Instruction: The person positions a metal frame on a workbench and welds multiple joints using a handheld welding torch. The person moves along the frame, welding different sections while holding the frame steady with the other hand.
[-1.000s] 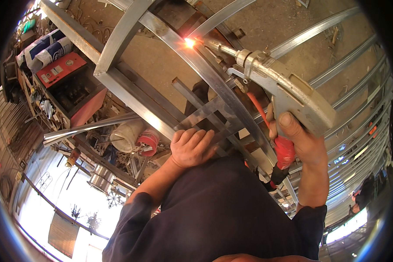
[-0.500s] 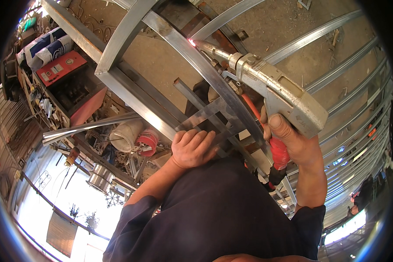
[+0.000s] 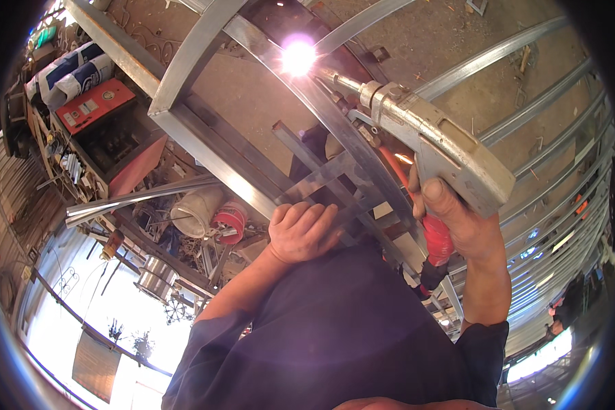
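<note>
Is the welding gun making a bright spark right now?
Yes, a bright white flash glows at the tip of the welding gun held in the right hand.

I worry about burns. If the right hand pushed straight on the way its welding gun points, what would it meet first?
Probably the slanted grey steel tube of the metal frame, at the bright arc. The nozzle already seems to touch it, though depth is unclear.

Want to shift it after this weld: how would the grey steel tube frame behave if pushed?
The grey steel tube frame is probably stiff and heavy: long square tubes, joined. Flat sides suggest no rolling. Likely hot near the bright arc.
</note>
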`<move>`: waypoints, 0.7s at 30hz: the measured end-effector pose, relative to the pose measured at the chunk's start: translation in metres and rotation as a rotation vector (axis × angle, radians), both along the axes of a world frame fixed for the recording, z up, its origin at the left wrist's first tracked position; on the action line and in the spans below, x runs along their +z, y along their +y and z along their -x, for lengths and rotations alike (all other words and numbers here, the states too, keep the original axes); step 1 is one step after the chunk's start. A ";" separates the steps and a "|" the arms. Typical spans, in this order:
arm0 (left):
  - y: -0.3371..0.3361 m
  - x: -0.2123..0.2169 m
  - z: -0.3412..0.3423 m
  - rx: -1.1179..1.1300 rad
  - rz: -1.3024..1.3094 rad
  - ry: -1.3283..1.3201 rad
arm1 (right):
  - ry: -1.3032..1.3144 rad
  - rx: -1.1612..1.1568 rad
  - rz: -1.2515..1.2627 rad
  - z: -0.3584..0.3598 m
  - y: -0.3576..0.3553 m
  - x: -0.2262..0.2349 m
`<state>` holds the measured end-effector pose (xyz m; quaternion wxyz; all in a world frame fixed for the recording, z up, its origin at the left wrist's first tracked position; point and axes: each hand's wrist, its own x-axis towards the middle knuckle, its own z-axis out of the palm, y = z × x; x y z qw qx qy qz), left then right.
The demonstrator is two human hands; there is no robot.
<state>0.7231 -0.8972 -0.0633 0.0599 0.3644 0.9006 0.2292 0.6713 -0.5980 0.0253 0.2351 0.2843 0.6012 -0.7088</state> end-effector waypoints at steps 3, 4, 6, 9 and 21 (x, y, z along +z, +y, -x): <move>-0.001 -0.001 -0.001 0.000 -0.002 0.004 | -0.008 0.005 -0.016 0.001 -0.002 0.000; -0.002 -0.002 -0.001 0.000 -0.003 0.005 | -0.013 0.012 -0.017 0.001 -0.002 0.001; -0.001 0.000 0.000 -0.003 -0.001 0.006 | -0.026 0.025 -0.021 0.001 0.000 0.003; 0.000 -0.001 0.000 0.004 -0.010 0.011 | 0.007 -0.100 0.043 -0.008 0.005 0.004; 0.003 0.002 0.001 -0.007 0.009 -0.006 | -0.050 -0.073 0.158 -0.073 0.060 0.003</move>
